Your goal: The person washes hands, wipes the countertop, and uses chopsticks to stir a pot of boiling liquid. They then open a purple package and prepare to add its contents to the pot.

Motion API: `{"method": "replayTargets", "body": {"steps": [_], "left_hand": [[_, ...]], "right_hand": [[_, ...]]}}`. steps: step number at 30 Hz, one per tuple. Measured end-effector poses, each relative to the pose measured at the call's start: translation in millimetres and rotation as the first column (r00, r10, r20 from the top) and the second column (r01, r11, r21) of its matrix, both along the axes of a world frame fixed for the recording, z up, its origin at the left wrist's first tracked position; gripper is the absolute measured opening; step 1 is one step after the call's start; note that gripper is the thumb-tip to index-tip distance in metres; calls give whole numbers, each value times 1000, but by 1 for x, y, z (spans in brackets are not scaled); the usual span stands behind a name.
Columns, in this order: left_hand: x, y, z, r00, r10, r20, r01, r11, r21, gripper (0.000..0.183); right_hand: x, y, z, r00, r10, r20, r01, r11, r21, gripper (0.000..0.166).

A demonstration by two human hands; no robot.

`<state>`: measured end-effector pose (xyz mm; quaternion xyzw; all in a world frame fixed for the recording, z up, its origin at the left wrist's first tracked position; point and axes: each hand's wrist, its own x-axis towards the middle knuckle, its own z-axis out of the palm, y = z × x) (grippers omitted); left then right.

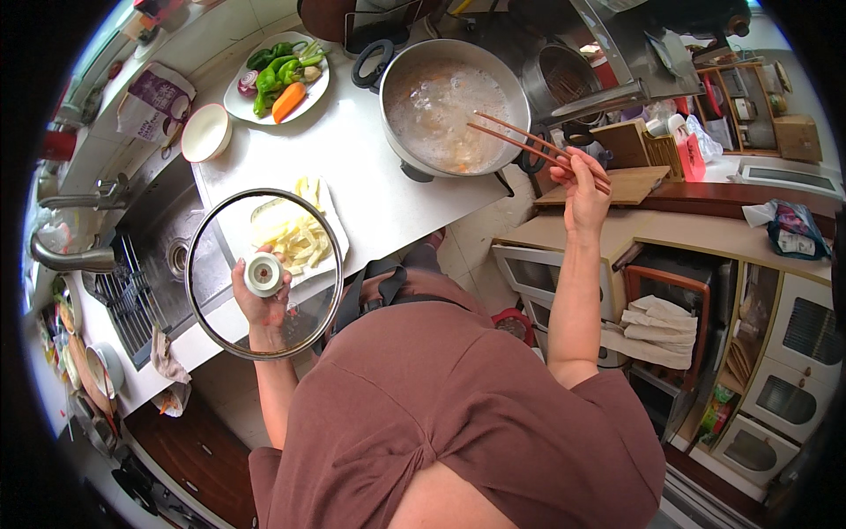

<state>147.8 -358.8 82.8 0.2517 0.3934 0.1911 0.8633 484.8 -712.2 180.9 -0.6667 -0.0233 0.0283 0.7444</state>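
Note:
My left hand (262, 301) grips the pale knob (263, 274) of a round glass lid with a dark metal rim (339, 248). Fingers and palm show through the glass. In my right hand (585, 192) is a pair of brown wooden chopsticks (529, 142). Their tips are over a wide metal pot (522, 86) of cloudy, bubbling liquid (449, 109), with pale and orange bits in it. Partly behind the lid, a white tray (336, 225) bears pale cut strips of food (304, 238).
Beyond the tray are a white plate (234, 102) of green peppers (271, 76), a carrot piece (289, 102) and an onion, and a cream bowl (207, 132). At left lies the sink (208, 231) with a faucet (73, 254). A second metal pot (562, 73) stands behind the chopsticks.

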Motion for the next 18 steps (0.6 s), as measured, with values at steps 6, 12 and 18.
{"method": "replayTargets", "body": {"steps": [6, 12, 18], "left_hand": [[-1, -2, 3, 1000, -6, -3, 6, 1000, -9, 52], [2, -2, 5, 999, 26, -32, -27, 1000, -17, 52], [3, 2, 4, 999, 14, -35, -14, 1000, 1, 53]], "right_hand": [[-2, -3, -1, 1000, 18, -13, -18, 999, 37, 18], [-4, -5, -5, 999, 36, -20, -36, 999, 38, 17], [-3, -2, -10, 997, 76, -4, -76, 997, -12, 14]]}}
